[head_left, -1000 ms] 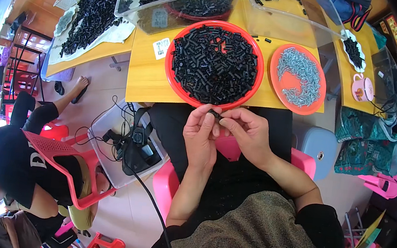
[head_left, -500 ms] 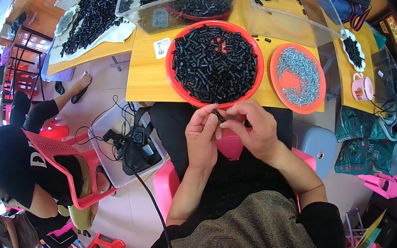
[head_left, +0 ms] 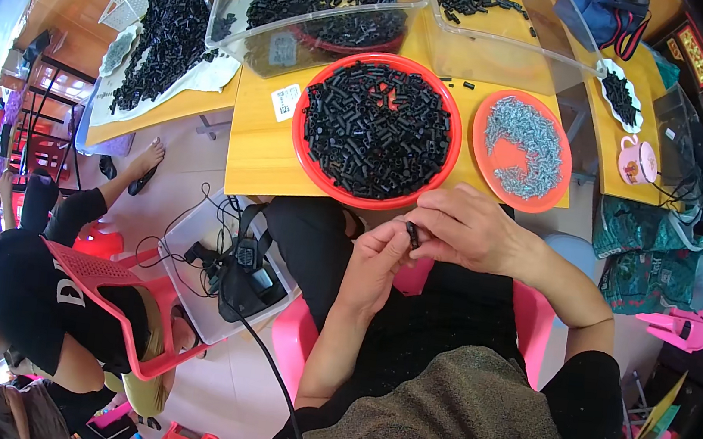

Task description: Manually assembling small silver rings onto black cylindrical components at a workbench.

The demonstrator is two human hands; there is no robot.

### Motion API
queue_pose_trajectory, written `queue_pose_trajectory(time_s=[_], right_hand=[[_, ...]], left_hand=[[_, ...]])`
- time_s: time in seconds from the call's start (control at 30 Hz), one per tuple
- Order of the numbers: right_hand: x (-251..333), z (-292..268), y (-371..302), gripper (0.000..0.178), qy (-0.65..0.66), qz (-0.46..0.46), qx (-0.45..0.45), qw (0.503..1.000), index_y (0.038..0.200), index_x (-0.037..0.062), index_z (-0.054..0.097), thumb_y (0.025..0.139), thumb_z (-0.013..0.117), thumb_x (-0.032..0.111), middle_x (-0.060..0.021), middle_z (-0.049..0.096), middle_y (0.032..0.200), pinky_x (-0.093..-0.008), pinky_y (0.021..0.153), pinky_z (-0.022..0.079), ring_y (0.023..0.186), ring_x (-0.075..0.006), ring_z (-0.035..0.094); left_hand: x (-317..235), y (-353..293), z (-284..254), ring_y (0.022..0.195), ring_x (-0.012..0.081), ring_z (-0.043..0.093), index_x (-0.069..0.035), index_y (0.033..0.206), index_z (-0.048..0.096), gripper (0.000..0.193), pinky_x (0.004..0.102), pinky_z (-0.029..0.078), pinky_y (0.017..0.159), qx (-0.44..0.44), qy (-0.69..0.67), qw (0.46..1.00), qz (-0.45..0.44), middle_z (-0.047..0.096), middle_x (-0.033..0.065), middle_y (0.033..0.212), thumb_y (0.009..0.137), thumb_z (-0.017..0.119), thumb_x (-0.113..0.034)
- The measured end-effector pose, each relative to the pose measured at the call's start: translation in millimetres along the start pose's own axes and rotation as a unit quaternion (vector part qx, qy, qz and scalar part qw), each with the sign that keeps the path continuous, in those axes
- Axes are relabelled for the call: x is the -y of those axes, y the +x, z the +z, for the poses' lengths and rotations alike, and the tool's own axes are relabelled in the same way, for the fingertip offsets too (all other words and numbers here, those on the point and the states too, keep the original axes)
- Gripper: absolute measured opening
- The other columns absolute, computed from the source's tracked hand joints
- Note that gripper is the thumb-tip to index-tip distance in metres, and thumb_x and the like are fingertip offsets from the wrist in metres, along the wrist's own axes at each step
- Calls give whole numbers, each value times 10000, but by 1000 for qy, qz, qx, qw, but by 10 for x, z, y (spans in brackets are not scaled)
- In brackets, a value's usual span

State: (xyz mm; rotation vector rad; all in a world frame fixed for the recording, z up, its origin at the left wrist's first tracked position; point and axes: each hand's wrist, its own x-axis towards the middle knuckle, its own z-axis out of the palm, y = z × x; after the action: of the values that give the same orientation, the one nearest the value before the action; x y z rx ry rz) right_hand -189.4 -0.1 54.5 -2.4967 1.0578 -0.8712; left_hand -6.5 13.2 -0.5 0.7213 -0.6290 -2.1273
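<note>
Head cam: just below ctr of frame, L hand (head_left: 375, 267) pinches small blk part (head_left: 412, 234) btwn thumb & fingers; R hand (head_left: 476, 231) comes in from right, fingertips closed on same part, exact grip partly hidden. Above, nr ctr, red basin (head_left: 354, 200) full of blk pieces (head_left: 376, 131) on yellow table (head_left: 264, 153); just right, orange plate (head_left: 506, 153) w/ silvery bits (head_left: 552, 151). Top ctr, clear bin (head_left: 254, 48) w/ more blk pcs. Lower left, seated co-worker (head_left: 27, 287).
</note>
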Motion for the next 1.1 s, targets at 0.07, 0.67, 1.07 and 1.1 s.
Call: queue_pose_trajectory(time_s=[0.07, 0.67, 1.07, 1.1], right_hand=[[-1, -27, 20, 342, -30, -35, -15, 999, 987, 65, 549, 739, 705, 241, -64, 520, 938, -336, 682, 448, 782, -231, 557], [119, -291, 295, 359, -80, -110, 248, 959, 811, 27, 500, 755, 610, 364, -94, 533, 544, -374, 397, 442, 435, -273, 552], [145, -271, 217, 389, -177, -161, 167, 956, 770, 51, 486, 807, 597, 422, -48, 463, 600, -296, 381, 418, 436, -175, 527], [170, -287, 226, 389, -177, -161, 167, 956, 770, 51, 486, 807, 597, 422, -48, 463, 600, -296, 381, 418, 436, -175, 527]], left_hand=[[-13, -12, -10, 780, 59, 523, -15, 990, 610, 150, 192, 414, 697, 16, 16, 1000, -1, 597, 11, 916, 933, 535, -132], [-158, -54, -28, 843, 120, 567, 48, 926, 654, 131, 229, 448, 747, 169, 146, 974, 45, 600, 47, 902, 857, 588, -43], [-177, -114, -33, 654, 77, 552, 27, 940, 658, 129, 203, 448, 591, 113, 162, 980, 21, 615, 29, 789, 857, 586, -42], [-172, -119, -42, 633, 76, 544, 28, 921, 663, 123, 204, 443, 572, 128, 155, 979, 27, 618, 32, 781, 853, 593, -47]])
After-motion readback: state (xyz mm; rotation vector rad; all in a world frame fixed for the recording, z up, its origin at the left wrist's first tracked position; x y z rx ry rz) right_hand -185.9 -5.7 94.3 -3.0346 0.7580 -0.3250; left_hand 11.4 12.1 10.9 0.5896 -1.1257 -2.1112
